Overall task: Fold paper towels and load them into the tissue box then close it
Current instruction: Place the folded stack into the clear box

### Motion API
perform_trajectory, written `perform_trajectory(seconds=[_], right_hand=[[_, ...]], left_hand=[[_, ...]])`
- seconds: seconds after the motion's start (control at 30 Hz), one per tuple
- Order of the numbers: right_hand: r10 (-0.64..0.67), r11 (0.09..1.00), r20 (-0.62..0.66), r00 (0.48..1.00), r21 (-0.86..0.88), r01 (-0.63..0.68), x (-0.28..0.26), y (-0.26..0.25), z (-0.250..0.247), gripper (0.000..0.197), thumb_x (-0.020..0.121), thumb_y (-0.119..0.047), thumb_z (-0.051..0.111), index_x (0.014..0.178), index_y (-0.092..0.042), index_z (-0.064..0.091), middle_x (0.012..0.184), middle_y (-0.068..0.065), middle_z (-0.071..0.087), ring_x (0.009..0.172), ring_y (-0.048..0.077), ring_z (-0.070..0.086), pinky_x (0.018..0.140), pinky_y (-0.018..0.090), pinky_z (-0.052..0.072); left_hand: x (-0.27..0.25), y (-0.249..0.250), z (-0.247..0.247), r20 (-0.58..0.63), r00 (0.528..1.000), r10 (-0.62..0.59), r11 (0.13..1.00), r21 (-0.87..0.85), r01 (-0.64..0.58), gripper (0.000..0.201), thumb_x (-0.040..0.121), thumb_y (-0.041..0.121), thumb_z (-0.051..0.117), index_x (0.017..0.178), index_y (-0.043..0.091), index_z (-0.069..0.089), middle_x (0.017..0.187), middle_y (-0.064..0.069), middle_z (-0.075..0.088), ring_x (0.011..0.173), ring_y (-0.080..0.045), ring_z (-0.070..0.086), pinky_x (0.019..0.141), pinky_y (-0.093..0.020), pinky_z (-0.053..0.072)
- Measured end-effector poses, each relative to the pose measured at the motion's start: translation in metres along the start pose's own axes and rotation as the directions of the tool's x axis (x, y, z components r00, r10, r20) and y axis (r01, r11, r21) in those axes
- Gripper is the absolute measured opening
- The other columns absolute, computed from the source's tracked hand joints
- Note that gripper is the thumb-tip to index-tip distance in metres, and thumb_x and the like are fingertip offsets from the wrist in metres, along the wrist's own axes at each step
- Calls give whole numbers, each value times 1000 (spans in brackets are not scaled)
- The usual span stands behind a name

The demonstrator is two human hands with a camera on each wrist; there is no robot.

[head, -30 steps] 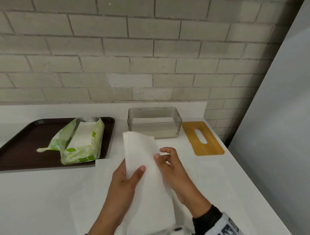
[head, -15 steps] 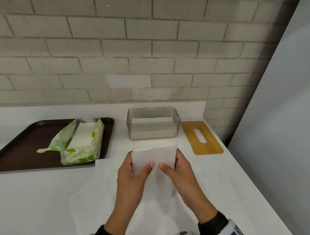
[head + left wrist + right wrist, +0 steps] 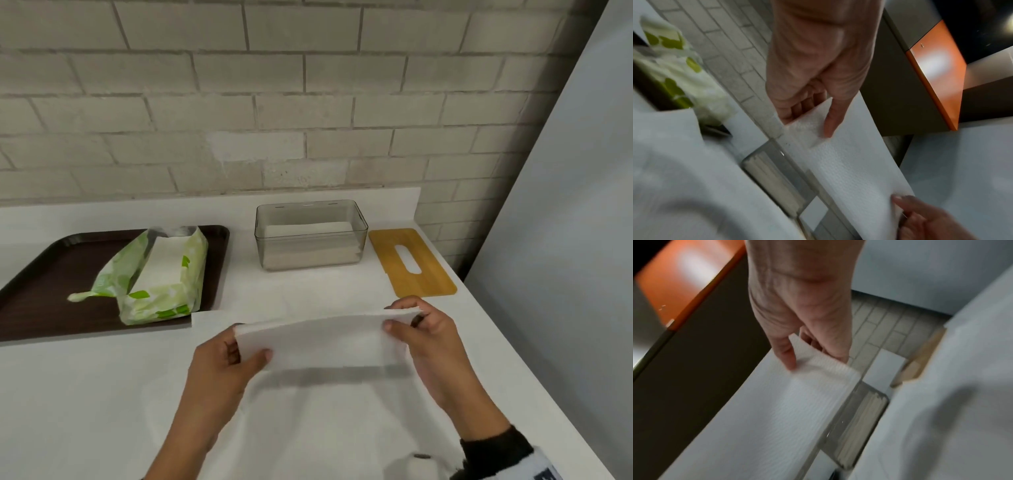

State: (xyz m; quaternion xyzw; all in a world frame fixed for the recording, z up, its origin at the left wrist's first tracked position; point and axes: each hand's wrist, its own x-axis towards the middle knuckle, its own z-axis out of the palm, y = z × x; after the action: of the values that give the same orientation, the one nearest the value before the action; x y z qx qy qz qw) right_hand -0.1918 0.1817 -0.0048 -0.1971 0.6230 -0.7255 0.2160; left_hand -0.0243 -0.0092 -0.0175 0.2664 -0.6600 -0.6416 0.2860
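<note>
A folded white paper towel (image 3: 322, 339) hangs as a wide strip above the counter, held at both ends. My left hand (image 3: 239, 356) pinches its left end (image 3: 813, 123) between thumb and fingers. My right hand (image 3: 414, 325) pinches the right end (image 3: 809, 353) the same way. Behind it stands the clear tissue box (image 3: 310, 234), lidless, with a stack of folded towels inside; its wall also shows in the wrist views (image 3: 777, 178) (image 3: 857, 423). The bamboo lid (image 3: 411, 262) with its slot lies flat to the right of the box.
A dark brown tray (image 3: 41, 284) at the left carries an opened green-and-white pack of towels (image 3: 157, 274). More white sheets (image 3: 325, 428) lie spread on the counter under my hands. A brick wall runs behind; the counter's edge and a grey panel are at the right.
The towel went from a tall narrow strip to folded in half, then turned sideways. My hands have moved apart and now hold it by its two ends as a wide strip.
</note>
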Motion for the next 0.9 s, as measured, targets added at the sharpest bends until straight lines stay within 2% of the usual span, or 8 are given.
perform_trajectory(seconds=[0.13, 0.27, 0.47, 0.57, 0.63, 0.73, 0.8, 0.9], right_hand=[[14, 988, -34, 999, 152, -9, -6, 16, 8, 21, 78, 13, 56, 76, -8, 56, 77, 4, 61, 72, 13, 58, 65, 22, 46], [109, 993, -78, 991, 47, -106, -9, 36, 7, 25, 73, 14, 51, 82, -8, 57, 79, 4, 62, 73, 15, 56, 64, 24, 43], [212, 972, -101, 972, -79, -220, -10, 52, 11, 45, 79, 18, 42, 101, -13, 66, 99, 1, 72, 94, 17, 66, 83, 28, 50], [150, 980, -129, 980, -110, -165, -8, 43, 10, 34, 81, 18, 43, 84, -12, 61, 75, -9, 67, 73, 9, 60, 67, 19, 44], [162, 959, -105, 981, -216, -182, -8, 41, 6, 31, 81, 16, 48, 81, -15, 56, 70, -6, 59, 68, 11, 53, 59, 18, 38], [219, 842, -31, 975, -499, -205, -12, 42, 3, 26, 85, 3, 57, 93, -22, 54, 82, -8, 59, 75, 8, 55, 58, 11, 39], [125, 764, -41, 991, -633, -123, -14, 32, 1, 25, 87, -2, 58, 96, -26, 53, 85, -14, 58, 78, 0, 55, 61, 5, 40], [-43, 802, -2, 999, -597, 33, -12, 2, -2, 20, 84, -2, 64, 89, -21, 60, 86, -4, 65, 86, 14, 61, 78, 17, 48]], left_hand=[[-6, -14, 8, -5, 998, -63, 998, 6, 63, 26, 82, -9, 63, 85, 16, 70, 79, -5, 73, 77, -21, 64, 70, -32, 45], [-5, -28, 12, -42, 992, -121, 992, 32, 123, 36, 83, -16, 51, 86, 17, 66, 80, 1, 67, 75, -19, 55, 63, -24, 41], [-2, -32, 23, -70, 988, -141, 984, 97, 147, 35, 86, -11, 47, 90, 20, 63, 91, -2, 65, 85, -18, 57, 68, -25, 42], [1, -23, 22, -98, 989, -108, 992, 59, 114, 33, 87, -10, 48, 90, 19, 64, 89, 1, 66, 85, -15, 57, 68, -24, 41], [3, -20, 20, -89, 990, -111, 992, 46, 115, 32, 86, -10, 51, 91, 19, 64, 89, 1, 64, 81, -15, 56, 64, -22, 40], [2, -21, 16, -50, 991, -124, 989, 78, 128, 27, 85, -4, 62, 90, 22, 66, 91, 3, 65, 76, -14, 57, 55, -12, 43], [2, -21, 6, 11, 993, -121, 985, 127, 118, 28, 77, 3, 73, 86, 30, 69, 90, 4, 68, 77, -15, 60, 57, -12, 43], [4, -14, -15, 296, 941, -165, 923, 384, 42, 33, 69, 13, 74, 86, 40, 70, 88, 1, 68, 80, -14, 62, 72, -23, 47]])
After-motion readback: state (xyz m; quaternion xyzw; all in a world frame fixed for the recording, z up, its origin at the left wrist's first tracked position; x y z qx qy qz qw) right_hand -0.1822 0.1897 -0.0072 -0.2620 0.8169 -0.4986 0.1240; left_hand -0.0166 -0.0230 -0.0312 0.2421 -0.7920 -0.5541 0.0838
